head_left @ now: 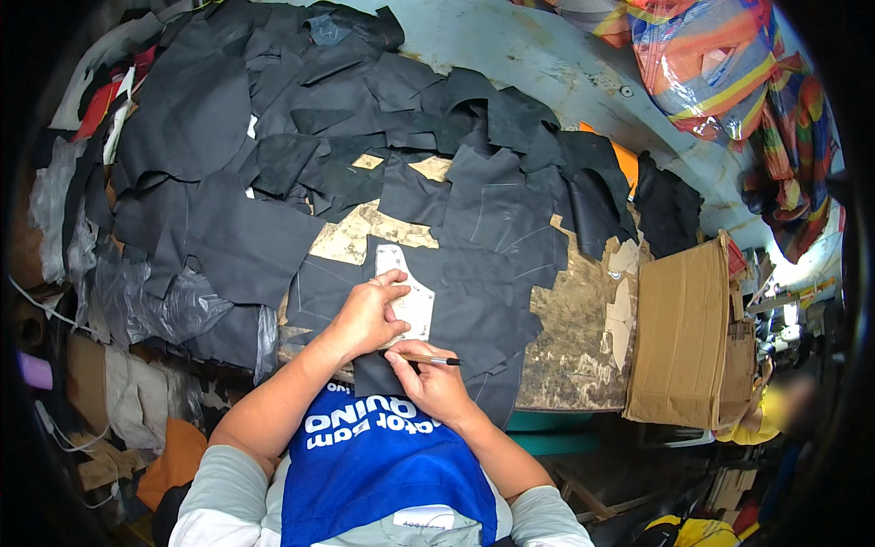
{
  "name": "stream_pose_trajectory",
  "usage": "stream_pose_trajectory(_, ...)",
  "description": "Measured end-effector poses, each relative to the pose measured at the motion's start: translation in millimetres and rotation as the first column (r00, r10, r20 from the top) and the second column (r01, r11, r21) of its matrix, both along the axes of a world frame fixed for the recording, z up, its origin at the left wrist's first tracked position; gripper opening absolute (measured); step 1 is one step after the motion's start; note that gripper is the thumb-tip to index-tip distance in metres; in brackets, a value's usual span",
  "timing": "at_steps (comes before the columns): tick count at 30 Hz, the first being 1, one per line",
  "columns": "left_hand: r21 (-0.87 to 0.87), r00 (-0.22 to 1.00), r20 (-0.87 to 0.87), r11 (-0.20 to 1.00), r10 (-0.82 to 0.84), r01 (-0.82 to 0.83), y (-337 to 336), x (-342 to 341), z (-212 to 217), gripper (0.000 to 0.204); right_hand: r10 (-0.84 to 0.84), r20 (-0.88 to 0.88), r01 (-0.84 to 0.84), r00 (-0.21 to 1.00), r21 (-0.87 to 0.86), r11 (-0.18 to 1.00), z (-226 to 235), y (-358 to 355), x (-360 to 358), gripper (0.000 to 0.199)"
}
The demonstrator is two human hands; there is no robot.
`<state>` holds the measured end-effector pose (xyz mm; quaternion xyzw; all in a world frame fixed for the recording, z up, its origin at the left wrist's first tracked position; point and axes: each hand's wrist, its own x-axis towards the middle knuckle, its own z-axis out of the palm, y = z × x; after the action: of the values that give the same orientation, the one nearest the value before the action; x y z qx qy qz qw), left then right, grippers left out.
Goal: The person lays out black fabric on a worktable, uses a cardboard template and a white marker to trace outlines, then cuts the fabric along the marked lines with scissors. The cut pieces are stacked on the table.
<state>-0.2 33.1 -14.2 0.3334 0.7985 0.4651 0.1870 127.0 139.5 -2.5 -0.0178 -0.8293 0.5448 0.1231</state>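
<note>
A white pattern piece point(416, 310), narrow at the top and wider below, lies flat on a piece of black leather point(474, 283). My left hand point(367, 314) rests on its left side, fingers apart and pressing it down. Just below the pattern's bottom edge, my right hand point(421, 376) is closed around a pen point(428, 359) with a brown barrel and dark end. The pen's dark end points right, and its other end is hidden by my fingers near the leather.
Many overlapping black leather pieces point(196, 100) cover the worn table point(574, 356). A cardboard box point(674, 333) stands at the table's right end. Clear plastic point(155, 305) hangs on the left. Colourful striped bags point(702, 64) sit at the back right; a person in yellow point(761, 415) is beyond the box.
</note>
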Motion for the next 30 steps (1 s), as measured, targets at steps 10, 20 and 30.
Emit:
stream_pose_trajectory(10,0.001,0.994,0.095,0.999,-0.054,0.054,-3,-6,3,0.049,-0.205,-0.307,0.317,0.929,0.379,0.869,16,28,9,0.015)
stream_pose_trajectory(20,0.447,0.691,0.662,0.587,0.292,-0.675,-37,-10,23,0.029,0.159,-0.259,0.041,0.953,0.629,0.776,-1,2,-22,0.033)
stream_pose_trajectory(30,0.403,0.982,-0.146,0.899,-0.121,0.171,-20,86,52,0.018,-0.562,-0.214,0.478,0.799,-0.341,0.810,31,108,17,0.009)
